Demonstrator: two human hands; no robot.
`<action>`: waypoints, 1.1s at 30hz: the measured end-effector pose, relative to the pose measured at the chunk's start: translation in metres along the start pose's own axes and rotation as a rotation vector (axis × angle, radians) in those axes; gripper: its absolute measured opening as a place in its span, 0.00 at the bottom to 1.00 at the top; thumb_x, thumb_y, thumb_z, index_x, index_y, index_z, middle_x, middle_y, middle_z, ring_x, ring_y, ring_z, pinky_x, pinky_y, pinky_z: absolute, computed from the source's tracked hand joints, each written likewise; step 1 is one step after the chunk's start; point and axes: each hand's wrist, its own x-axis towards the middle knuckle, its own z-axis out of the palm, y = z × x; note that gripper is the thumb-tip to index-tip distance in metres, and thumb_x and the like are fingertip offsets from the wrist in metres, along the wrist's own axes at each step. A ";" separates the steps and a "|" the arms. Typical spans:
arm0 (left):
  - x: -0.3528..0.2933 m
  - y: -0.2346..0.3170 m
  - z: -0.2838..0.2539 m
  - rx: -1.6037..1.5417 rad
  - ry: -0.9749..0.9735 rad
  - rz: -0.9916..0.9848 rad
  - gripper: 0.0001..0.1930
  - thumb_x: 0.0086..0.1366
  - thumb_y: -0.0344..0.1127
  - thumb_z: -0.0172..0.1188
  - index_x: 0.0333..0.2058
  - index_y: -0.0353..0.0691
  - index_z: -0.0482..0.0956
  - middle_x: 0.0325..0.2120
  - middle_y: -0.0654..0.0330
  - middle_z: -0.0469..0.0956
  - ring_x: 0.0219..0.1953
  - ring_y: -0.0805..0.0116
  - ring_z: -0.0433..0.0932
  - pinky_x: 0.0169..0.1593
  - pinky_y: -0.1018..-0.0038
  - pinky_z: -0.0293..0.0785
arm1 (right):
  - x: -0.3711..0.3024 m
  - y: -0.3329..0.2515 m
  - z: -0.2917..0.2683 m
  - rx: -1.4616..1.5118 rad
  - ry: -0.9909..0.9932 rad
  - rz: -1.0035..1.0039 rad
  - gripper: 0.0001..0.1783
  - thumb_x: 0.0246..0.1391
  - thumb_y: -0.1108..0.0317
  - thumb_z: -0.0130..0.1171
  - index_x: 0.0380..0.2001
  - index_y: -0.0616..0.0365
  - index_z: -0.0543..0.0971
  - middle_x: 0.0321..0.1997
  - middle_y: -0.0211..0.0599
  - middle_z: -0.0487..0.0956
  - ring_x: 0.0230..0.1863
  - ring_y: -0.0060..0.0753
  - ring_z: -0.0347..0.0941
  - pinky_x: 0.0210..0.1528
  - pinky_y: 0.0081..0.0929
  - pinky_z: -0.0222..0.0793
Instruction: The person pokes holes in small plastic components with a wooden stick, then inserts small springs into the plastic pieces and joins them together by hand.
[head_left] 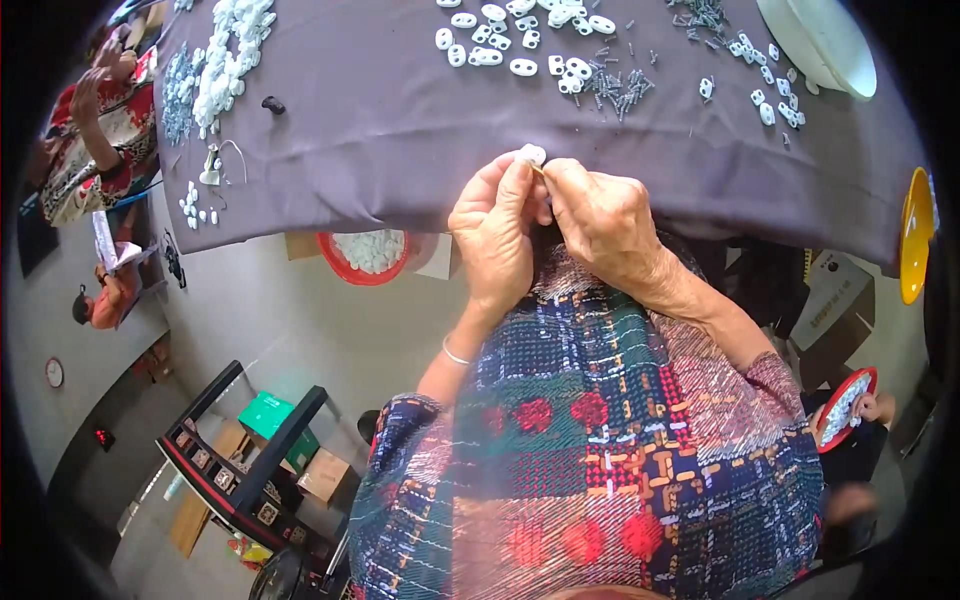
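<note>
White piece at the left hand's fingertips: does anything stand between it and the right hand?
No obstacle shows. The left hand pinches the white piece; the right hand is close by, with only a thin yellowish item, apparently in its grip, between them.

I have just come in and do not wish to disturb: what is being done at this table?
A person's left hand pinches a small white piece near the edge of the dark cloth. The right hand holds a thin yellowish item against it, mostly hidden by the fingers. Farther up lie loose white oval pieces and small grey screw-like pieces, with a white bowl to the right. A red basin shows below the near edge, left of the hands.
</note>
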 end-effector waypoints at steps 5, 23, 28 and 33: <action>0.001 0.002 0.002 -0.001 0.042 -0.020 0.08 0.62 0.30 0.55 0.37 0.31 0.75 0.23 0.63 0.75 0.21 0.80 0.69 0.25 0.85 0.68 | 0.001 0.000 -0.001 -0.018 -0.032 0.011 0.06 0.47 0.81 0.51 0.31 0.63 0.71 0.20 0.38 0.74 0.22 0.38 0.75 0.23 0.30 0.69; 0.004 -0.003 0.000 -0.080 0.025 -0.015 0.08 0.62 0.30 0.55 0.37 0.32 0.75 0.23 0.65 0.74 0.23 0.82 0.70 0.28 0.85 0.69 | 0.002 0.002 0.009 0.026 0.020 -0.006 0.10 0.46 0.81 0.51 0.35 0.64 0.71 0.21 0.41 0.75 0.23 0.39 0.76 0.24 0.29 0.71; 0.005 -0.001 -0.005 -0.101 -0.008 -0.038 0.07 0.62 0.29 0.55 0.37 0.32 0.75 0.23 0.65 0.74 0.24 0.81 0.70 0.29 0.86 0.69 | 0.002 0.004 0.010 0.055 0.022 -0.024 0.13 0.46 0.81 0.52 0.38 0.66 0.72 0.23 0.41 0.76 0.23 0.37 0.76 0.26 0.28 0.72; 0.005 -0.001 -0.006 -0.111 -0.036 -0.060 0.07 0.62 0.29 0.55 0.37 0.33 0.76 0.24 0.65 0.75 0.24 0.81 0.71 0.29 0.85 0.70 | 0.002 0.004 0.013 0.039 0.046 -0.039 0.13 0.46 0.80 0.52 0.39 0.66 0.72 0.23 0.42 0.75 0.23 0.39 0.76 0.26 0.28 0.72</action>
